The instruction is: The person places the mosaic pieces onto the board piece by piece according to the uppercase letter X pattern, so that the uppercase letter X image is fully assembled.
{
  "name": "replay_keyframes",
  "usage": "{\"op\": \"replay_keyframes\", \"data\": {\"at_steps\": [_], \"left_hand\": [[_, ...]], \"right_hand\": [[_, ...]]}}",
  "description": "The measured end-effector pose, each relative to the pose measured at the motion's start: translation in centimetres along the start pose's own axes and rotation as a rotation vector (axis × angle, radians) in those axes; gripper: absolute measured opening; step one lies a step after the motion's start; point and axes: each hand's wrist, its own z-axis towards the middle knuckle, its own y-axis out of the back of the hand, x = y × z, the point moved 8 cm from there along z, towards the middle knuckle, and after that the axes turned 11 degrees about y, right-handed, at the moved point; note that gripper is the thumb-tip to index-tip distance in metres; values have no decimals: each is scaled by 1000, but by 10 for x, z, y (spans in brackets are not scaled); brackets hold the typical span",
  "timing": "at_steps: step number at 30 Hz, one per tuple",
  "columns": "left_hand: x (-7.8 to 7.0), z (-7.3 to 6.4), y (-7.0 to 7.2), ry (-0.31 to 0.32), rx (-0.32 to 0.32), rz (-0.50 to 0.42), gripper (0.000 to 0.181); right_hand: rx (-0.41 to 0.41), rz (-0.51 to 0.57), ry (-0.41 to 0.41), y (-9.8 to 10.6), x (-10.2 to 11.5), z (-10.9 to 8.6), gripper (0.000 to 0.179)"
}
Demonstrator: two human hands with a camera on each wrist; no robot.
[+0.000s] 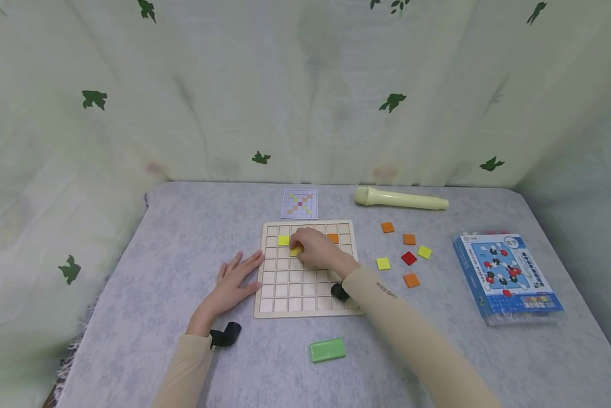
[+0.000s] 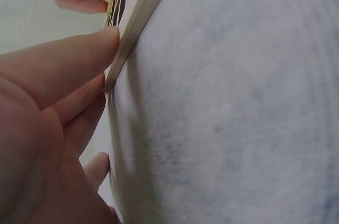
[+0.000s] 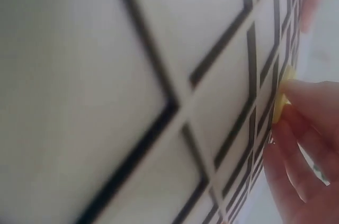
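"As you worked, what did your table (image 1: 132,340) carry?"

"Your grid board (image 1: 295,289) lay between its near and far edges, your blue box (image 1: 506,277) near its right edge."

"And what were you doing?"

"Your left hand (image 1: 235,281) was spread, its thumb touching the board's left edge; your right hand (image 1: 319,249) was over the board, pinching."

"Anything smaller?"

"Your pattern card (image 1: 299,204) lay just beyond the board's far edge, loose tiles (image 1: 409,258) between its right edge and the box. You pinched a yellow tile (image 1: 295,251) near the board's far-left corner."
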Motion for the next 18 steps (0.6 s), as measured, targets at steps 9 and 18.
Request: {"op": "replay_keyframes", "data": {"at_steps": [9,18], "left_hand": [[2,2,-2,19,11,-10,63],[2,1,-2,15,11,-19,64]], "right_hand": [[-150,168,-159,43,-51,-55,19],[-288,161,-366,85,-133,-132,24]]}}
